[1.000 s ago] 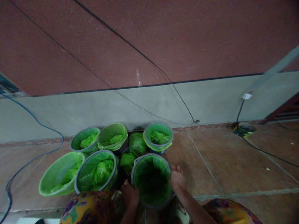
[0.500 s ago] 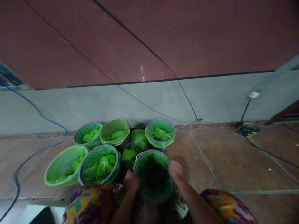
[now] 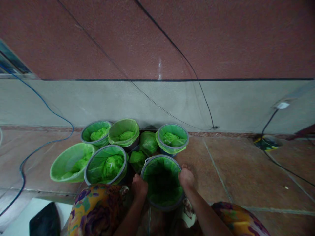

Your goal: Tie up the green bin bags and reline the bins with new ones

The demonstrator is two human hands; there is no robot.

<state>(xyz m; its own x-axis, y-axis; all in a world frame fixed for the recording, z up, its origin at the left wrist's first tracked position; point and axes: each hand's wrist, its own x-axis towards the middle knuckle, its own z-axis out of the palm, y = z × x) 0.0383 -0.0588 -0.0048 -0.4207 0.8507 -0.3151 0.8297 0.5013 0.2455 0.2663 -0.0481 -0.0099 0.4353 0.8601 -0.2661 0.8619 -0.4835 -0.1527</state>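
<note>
Left hand [image 3: 139, 185] and right hand [image 3: 186, 177] curl at opposite sides of a bucket [image 3: 161, 156] near the floor's [image 3: 246, 173] wall-side edge, grip unclear; uneven tugging could tear its green liner [image 3: 157, 167].

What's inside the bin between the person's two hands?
A green liner spreads inside the bin, covering its inner wall. Deeper down is dark shadow, so the bottom, and whether anything rests there, can't be made out.

wall [image 3: 236, 39]: was reddish-brown above, pale grey below
stripe [image 3: 246, 79]: ran dark between the two colours
skirting [image 3: 236, 134]: was mottled red
pane [image 3: 11, 55]: showed bluish at the upper left edge
floor [image 3: 243, 170]: lay brown and tiled, with pale joints [image 3: 278, 210]
light: was dim
</note>
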